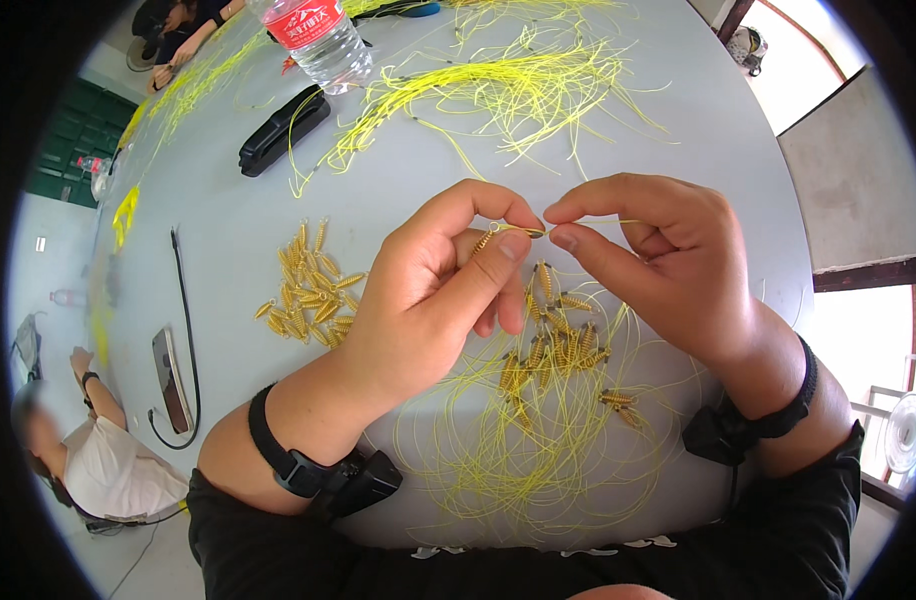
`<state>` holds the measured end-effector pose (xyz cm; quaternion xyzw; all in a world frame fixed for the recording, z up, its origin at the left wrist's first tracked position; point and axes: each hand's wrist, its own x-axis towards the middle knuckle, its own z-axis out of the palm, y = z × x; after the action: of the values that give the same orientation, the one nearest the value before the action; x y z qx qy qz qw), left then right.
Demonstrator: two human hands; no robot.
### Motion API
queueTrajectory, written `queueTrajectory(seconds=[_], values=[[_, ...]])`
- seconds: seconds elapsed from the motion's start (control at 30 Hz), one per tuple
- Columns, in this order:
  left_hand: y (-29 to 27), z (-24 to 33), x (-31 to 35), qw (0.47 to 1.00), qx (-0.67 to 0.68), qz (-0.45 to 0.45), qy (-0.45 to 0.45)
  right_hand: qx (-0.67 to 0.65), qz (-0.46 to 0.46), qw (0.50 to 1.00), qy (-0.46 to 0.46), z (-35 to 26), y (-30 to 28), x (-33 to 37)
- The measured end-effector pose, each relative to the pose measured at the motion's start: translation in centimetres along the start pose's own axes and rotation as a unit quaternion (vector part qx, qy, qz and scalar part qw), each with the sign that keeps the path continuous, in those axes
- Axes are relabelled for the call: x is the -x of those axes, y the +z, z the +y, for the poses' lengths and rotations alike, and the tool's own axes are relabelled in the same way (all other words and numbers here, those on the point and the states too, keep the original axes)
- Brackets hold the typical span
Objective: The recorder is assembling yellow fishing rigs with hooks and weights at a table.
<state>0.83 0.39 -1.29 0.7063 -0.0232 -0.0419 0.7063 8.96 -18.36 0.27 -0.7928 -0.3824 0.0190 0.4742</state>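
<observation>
My left hand [423, 285] pinches a small gold coil spring [485, 238] between thumb and index finger. A loop shows at the spring's upper end, and yellow line lies at the fingertips. My right hand [683, 265] is close to the left fingertips, with the thin yellow line [593, 222] running between its thumb and index finger toward the curled fingers. Below the hands lies a pile of gold springs with dark ends [553, 355], among loose yellow strands [528, 475]. Left of my left hand is a heap of bare gold springs [308, 290].
A bundle of yellow line [508, 85] spreads across the far table. Near it are a water bottle [323, 50] and a black elongated case [285, 130]. A phone [173, 380] and black cable [188, 320] lie at left. Two people sit along the table's left and far-left sides.
</observation>
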Motion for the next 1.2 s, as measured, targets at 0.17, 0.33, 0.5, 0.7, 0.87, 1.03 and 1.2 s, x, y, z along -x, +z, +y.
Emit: queueTrajectory(seconds=[0.17, 0.33, 0.5, 0.7, 0.87, 1.03, 1.2], values=[[0.06, -0.07, -0.05, 1.0, 0.008, -0.001, -0.009, -0.004, -0.007, 1.0, 0.006, 0.02, 0.04, 0.02], [0.37, -0.05, 0.1, 0.999, 0.028, 0.007, -0.028, 0.023, -0.015, 1.0, 0.013, -0.15, -0.01, 0.06], [0.1, -0.81, -0.14, 0.999, 0.042, 0.0, 0.021, 0.046, -0.003, 0.999, -0.018, -0.28, 0.02, 0.11], [-0.09, -0.42, -0.15, 1.0, 0.002, -0.015, 0.001, 0.063, -0.001, 0.997, -0.035, -0.28, -0.05, 0.17], [0.1, -0.31, -0.11, 1.0, 0.008, -0.004, 0.004, 0.067, 0.0, 0.997, -0.04, -0.19, -0.01, 0.17], [0.0, -0.72, -0.11, 1.0, 0.02, -0.007, 0.015, 0.064, -0.006, 0.996, -0.055, -0.25, 0.05, 0.21], [-0.13, -0.74, -0.08, 1.0, 0.01, 0.008, 0.007, 0.061, -0.014, 0.996, -0.059, -0.17, 0.08, 0.22]])
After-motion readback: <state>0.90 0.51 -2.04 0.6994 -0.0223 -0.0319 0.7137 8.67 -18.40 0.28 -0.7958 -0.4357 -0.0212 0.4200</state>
